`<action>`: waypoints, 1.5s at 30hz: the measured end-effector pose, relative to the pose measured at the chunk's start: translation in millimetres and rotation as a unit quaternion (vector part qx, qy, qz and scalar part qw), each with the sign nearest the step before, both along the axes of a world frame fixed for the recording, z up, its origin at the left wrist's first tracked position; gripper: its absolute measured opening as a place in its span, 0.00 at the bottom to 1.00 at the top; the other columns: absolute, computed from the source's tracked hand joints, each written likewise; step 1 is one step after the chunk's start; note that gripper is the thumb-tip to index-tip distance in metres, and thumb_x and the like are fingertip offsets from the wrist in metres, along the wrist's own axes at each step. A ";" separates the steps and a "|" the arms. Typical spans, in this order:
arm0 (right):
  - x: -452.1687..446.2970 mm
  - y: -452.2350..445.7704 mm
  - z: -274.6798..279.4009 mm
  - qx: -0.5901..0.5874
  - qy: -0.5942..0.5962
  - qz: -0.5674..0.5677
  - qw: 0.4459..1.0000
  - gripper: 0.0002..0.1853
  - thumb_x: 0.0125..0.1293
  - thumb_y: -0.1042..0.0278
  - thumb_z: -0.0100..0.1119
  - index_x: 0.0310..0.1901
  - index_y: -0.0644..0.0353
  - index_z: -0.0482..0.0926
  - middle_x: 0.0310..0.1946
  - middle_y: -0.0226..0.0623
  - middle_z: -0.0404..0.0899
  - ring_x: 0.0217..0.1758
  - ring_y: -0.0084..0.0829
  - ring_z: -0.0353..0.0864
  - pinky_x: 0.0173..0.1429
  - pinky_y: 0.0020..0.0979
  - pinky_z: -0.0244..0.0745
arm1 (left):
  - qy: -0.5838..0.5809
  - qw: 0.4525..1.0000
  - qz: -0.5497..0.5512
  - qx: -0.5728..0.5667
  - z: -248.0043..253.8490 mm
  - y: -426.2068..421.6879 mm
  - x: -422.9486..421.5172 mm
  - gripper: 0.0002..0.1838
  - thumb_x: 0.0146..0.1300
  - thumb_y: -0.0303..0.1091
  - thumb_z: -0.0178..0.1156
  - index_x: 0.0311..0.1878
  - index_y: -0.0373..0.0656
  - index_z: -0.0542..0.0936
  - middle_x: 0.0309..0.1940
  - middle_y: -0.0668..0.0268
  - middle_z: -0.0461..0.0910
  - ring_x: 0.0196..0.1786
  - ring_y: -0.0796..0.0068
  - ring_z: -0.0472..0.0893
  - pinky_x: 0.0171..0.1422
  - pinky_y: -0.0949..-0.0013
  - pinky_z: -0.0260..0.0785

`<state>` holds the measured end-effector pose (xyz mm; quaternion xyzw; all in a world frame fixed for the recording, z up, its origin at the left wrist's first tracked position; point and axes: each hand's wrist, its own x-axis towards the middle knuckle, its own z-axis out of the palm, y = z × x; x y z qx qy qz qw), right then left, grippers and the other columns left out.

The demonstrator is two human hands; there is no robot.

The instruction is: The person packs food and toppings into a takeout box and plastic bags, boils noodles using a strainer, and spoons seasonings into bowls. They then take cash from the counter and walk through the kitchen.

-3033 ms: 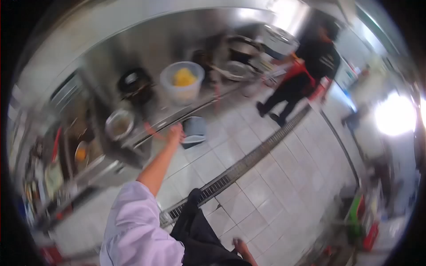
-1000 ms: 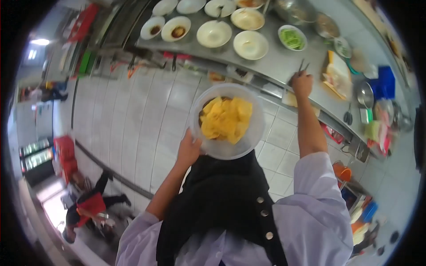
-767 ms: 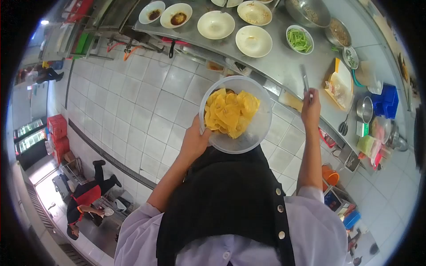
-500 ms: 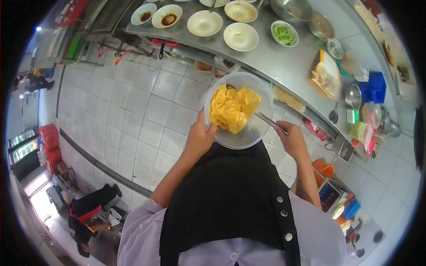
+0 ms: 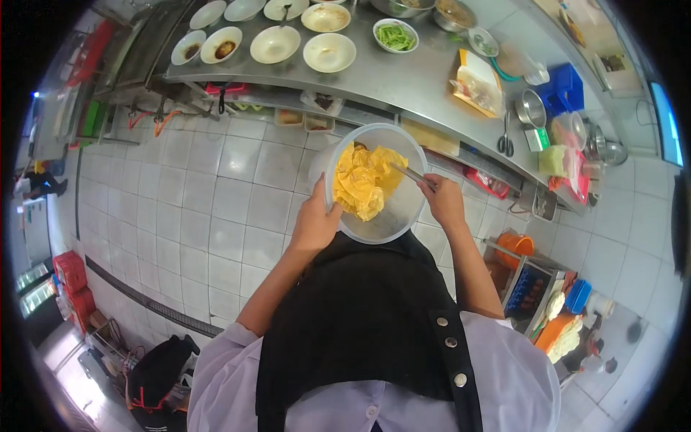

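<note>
A clear plastic tub [image 5: 403, 216] is held in front of my black apron, its mouth tilted up toward me. Inside it lie crinkled yellow sheets [image 5: 367, 180], thin and folded, bunched toward the left; their exact kind I cannot tell. My left hand [image 5: 315, 219] grips the tub's left rim, thumb on the near side. Closed around slim metal tongs [image 5: 412, 175], my right hand [image 5: 445, 200] is at the tub's right side. The tongs' tip reaches over the rim and meets the yellow sheets.
A steel counter [image 5: 403, 86] runs across the top, bearing several white bowls [image 5: 329, 53], a bowl of cut greens [image 5: 395, 36], scissors [image 5: 506, 137] and a blue bin [image 5: 561, 90]. An orange bucket [image 5: 515, 246] stands at right. Another person [image 5: 162, 374] is at lower left.
The view has shifted, so the counter and its bowls appear farther left. My right hand has come closer to the tub, and the tongs' tip now reaches the yellow sheets.
</note>
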<state>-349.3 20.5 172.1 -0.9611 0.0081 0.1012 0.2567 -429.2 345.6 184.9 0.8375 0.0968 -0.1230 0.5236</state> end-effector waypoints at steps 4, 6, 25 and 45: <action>0.4 -27.3 -11.8 0.047 0.003 0.005 0.999 0.17 0.70 0.59 0.74 0.52 0.64 0.92 0.43 0.58 0.92 0.48 0.53 0.94 0.56 0.44 0.87 | -0.006 1.000 0.000 -0.019 -7.1 -25.1 1.8 0.40 0.72 0.34 0.62 0.84 0.33 0.61 0.58 0.34 0.85 0.63 0.34 0.84 0.66 0.46 0.77; 1.9 -50.5 -15.9 0.083 0.008 0.005 0.997 0.16 0.69 0.61 0.74 0.51 0.65 0.92 0.43 0.57 0.92 0.48 0.50 0.95 0.57 0.42 0.87 | -0.016 1.000 -0.001 -0.017 -8.1 -41.2 3.5 0.39 0.72 0.34 0.62 0.83 0.33 0.61 0.59 0.35 0.85 0.64 0.35 0.84 0.68 0.46 0.77; 182.2 -285.6 61.0 0.168 -0.264 -0.094 0.945 0.13 0.70 0.66 0.76 0.51 0.64 0.92 0.40 0.43 0.93 0.42 0.30 0.91 0.49 0.33 0.84 | 0.067 0.971 0.203 -0.104 -61.7 -207.8 11.0 0.34 0.74 0.28 0.59 0.81 0.39 0.66 0.66 0.47 0.80 0.57 0.54 0.89 0.39 0.58 0.92; 214.6 -270.2 -36.5 -0.116 -0.266 0.024 0.957 0.17 0.72 0.60 0.70 0.59 0.55 0.87 0.52 0.48 0.88 0.51 0.55 0.89 0.55 0.51 0.85 | 0.088 0.948 0.296 -0.081 -77.6 -156.0 -54.1 0.33 0.74 0.25 0.59 0.80 0.37 0.64 0.66 0.44 0.80 0.53 0.50 0.90 0.37 0.57 0.93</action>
